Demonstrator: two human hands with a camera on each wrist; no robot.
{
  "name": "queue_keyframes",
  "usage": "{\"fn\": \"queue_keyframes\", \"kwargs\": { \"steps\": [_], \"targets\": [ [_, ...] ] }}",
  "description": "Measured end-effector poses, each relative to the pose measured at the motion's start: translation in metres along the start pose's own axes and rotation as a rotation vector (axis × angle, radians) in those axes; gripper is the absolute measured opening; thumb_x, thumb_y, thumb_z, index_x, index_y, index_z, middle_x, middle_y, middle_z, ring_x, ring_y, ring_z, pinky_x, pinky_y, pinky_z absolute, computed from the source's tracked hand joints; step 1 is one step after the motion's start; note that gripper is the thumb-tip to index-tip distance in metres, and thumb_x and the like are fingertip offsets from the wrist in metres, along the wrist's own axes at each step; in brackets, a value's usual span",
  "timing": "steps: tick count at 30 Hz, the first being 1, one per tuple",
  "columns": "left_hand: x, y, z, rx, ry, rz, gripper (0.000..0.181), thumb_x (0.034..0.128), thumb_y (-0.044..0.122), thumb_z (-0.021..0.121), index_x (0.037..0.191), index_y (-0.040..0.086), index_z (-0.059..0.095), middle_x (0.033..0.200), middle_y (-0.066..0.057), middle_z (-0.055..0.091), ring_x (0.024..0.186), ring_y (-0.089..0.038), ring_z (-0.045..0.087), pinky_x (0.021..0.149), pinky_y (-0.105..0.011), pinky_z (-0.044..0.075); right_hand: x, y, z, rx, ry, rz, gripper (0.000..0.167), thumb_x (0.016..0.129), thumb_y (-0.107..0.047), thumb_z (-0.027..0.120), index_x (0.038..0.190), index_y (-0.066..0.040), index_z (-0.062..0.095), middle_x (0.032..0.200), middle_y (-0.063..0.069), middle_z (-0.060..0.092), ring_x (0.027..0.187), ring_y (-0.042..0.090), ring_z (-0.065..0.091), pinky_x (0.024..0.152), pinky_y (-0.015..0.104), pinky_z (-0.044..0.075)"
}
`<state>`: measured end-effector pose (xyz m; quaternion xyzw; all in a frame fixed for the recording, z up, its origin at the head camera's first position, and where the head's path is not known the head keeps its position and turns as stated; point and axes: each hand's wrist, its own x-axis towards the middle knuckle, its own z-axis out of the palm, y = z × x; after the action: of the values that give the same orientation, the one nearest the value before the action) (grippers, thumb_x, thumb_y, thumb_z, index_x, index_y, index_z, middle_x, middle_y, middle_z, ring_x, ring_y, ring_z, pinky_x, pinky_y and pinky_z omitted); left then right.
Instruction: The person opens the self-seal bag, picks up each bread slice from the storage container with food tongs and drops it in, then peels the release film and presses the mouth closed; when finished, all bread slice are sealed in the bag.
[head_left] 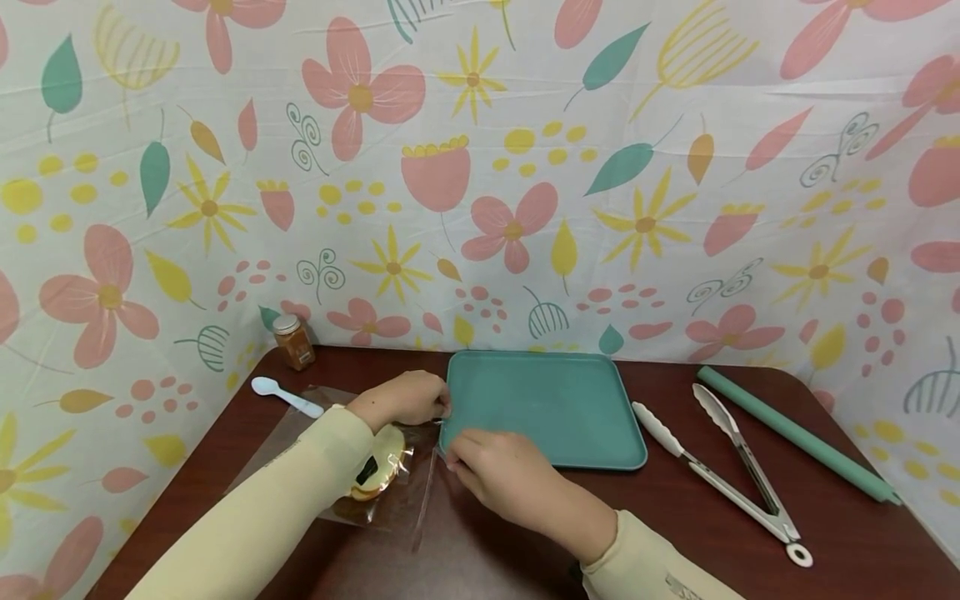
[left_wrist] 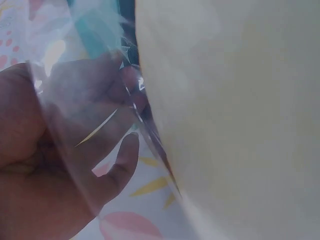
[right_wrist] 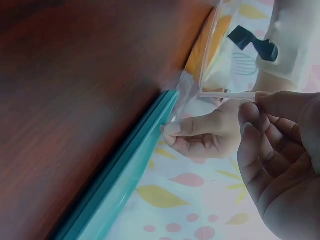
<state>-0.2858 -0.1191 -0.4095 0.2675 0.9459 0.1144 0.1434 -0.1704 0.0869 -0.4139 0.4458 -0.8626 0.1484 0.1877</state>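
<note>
Dark table (head_left: 375,571) — left hand (head_left: 408,398), right hand (head_left: 501,477) angled inward — pinching clear bag (head_left: 405,502).

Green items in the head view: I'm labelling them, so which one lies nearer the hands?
The flat tray: its left end is beside the left hand and right hand. The long roll lies farther right, beyond the tongs.

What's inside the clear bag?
Inside the clear bag there's a round, yellowish thing with a browner edge and a black patch showing. The left sleeve covers part of it, so that side can't be seen.
</note>
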Motion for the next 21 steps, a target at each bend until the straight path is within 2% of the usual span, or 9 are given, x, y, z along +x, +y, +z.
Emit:
{"fn": "queue_keyframes", "kwargs": {
  "steps": [5, 10, 16, 21],
  "targets": [
    [0.001, -0.001, 0.001, 0.001, -0.001, 0.004, 0.017, 0.1075, 0.018, 0.066, 0.11, 0.013, 0.083, 0.112, -0.003, 0.081, 0.103, -0.021, 0.074, 0.098, -0.041, 0.061, -0.006, -0.006, -0.006, 0.033, -0.02, -0.003, 0.008, 0.098, -0.013, 0.079, 0.097, -0.017, 0.072, 0.092, -0.008, 0.071, 0.079, 0.002, 0.069, 0.067, 0.013, 0.054],
    [0.002, 0.0, 0.001, -0.001, -0.003, 0.008, 0.017, 0.1071, 0.017, 0.067, 0.108, 0.012, 0.083, 0.111, -0.003, 0.081, 0.1, -0.019, 0.074, 0.092, -0.038, 0.062, -0.012, -0.011, -0.012, 0.043, 0.005, -0.031, 0.007, 0.099, -0.012, 0.078, 0.097, -0.017, 0.073, 0.092, -0.008, 0.07, 0.08, 0.001, 0.069, 0.068, 0.012, 0.054],
    [0.002, 0.001, 0.001, -0.004, -0.002, 0.0, 0.016, 0.1071, 0.016, 0.067, 0.108, 0.013, 0.083, 0.111, -0.003, 0.081, 0.099, -0.017, 0.073, 0.09, -0.036, 0.061, -0.019, -0.018, -0.021, 0.078, 0.01, -0.045, 0.005, 0.102, -0.013, 0.075, 0.098, -0.016, 0.073, 0.091, -0.008, 0.069, 0.08, 0.0, 0.067, 0.069, 0.01, 0.053],
    [0.001, 0.001, 0.0, -0.012, -0.004, 0.0, 0.017, 0.1072, 0.016, 0.066, 0.109, 0.012, 0.083, 0.111, -0.003, 0.081, 0.099, -0.018, 0.074, 0.089, -0.036, 0.061, -0.026, -0.025, -0.025, 0.084, 0.045, -0.078, 0.009, 0.098, -0.013, 0.079, 0.098, -0.018, 0.072, 0.09, -0.011, 0.068, 0.08, -0.002, 0.065, 0.072, 0.008, 0.052]
  ]
}}
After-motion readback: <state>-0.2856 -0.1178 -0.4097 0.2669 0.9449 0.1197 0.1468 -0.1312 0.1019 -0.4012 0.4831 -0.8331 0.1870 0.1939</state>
